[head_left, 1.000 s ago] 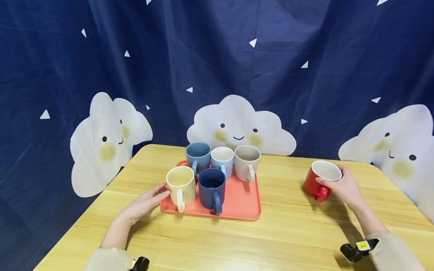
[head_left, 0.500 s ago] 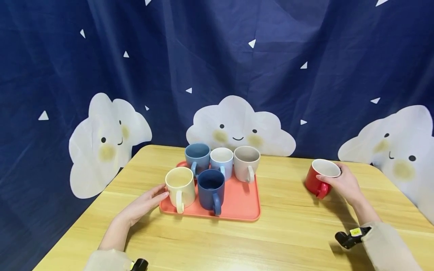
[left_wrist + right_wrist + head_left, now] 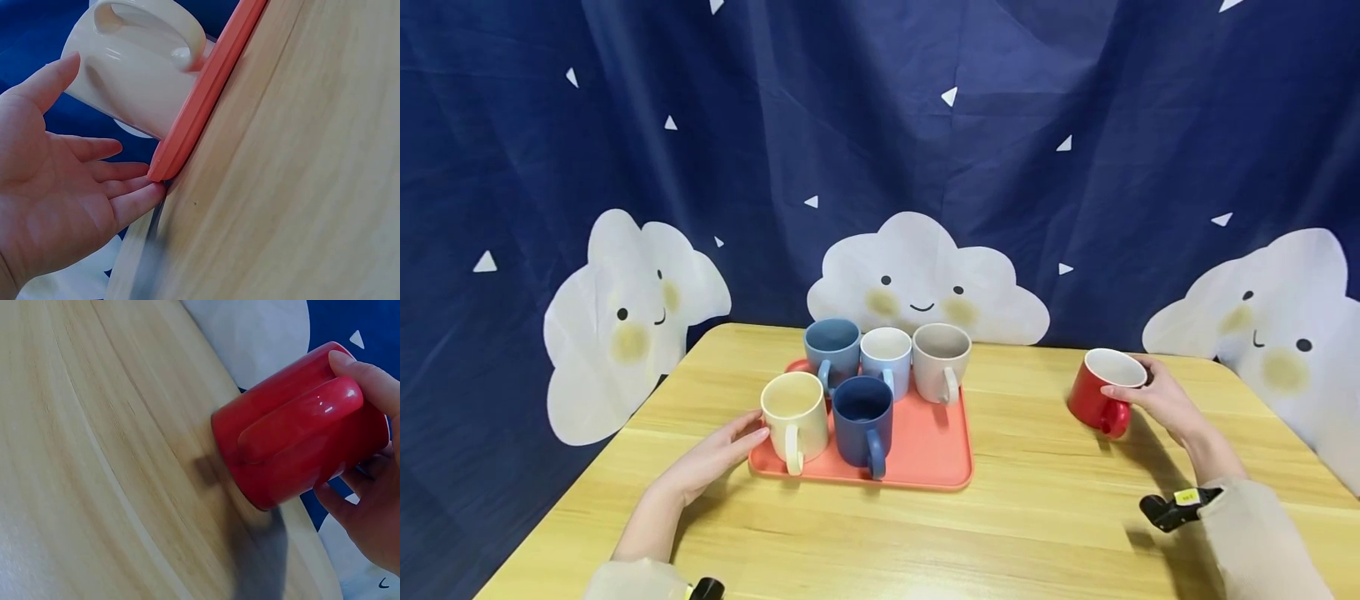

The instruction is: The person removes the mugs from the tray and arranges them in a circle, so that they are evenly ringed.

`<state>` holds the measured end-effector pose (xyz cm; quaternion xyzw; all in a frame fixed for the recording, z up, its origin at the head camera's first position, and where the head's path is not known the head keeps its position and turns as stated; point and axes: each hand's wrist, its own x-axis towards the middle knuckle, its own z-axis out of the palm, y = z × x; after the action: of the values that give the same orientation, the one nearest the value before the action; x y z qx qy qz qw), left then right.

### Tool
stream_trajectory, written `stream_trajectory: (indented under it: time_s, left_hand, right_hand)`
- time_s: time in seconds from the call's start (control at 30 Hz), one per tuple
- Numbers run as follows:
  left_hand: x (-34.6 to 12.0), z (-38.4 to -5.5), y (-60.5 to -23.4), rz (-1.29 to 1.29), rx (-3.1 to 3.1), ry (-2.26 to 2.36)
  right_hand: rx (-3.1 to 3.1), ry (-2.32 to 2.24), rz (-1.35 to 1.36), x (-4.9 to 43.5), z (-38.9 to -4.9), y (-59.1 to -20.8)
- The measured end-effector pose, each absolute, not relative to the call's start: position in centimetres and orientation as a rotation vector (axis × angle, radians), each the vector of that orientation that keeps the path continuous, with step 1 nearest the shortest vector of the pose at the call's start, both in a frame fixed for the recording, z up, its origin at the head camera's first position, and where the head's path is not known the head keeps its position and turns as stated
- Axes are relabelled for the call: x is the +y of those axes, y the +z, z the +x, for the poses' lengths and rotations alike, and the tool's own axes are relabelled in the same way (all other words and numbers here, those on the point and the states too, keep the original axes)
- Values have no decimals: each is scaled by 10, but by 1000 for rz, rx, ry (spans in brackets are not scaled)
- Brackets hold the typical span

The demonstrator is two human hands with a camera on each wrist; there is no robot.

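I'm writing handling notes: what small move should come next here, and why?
Probably carry the red mug left toward the coral tray: the right grip holds it near the rim, and the tray shows bare space to the right of the navy mug.

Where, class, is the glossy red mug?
In the head view, the glossy red mug is right of the coral rectangular tray, held by the right hand.

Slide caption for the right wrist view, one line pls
Right hand grips a red mug, its handle facing the camera, at a wooden table.
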<state>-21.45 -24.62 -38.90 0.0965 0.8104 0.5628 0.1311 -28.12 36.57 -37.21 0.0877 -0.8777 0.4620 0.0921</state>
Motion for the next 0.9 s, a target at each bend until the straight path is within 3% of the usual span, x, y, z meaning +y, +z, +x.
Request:
stream_trajectory:
  time_s: [0.5, 0.9]
  left_hand:
    - [-245, -214, -390, 274, 2350, 1643]
    - [-246, -215, -389, 276, 2384, 1619]
  right_hand:
    - [-2665, 1310, 190, 364, -270, -366]
    - [-2622, 1273, 242, 358, -260, -334]
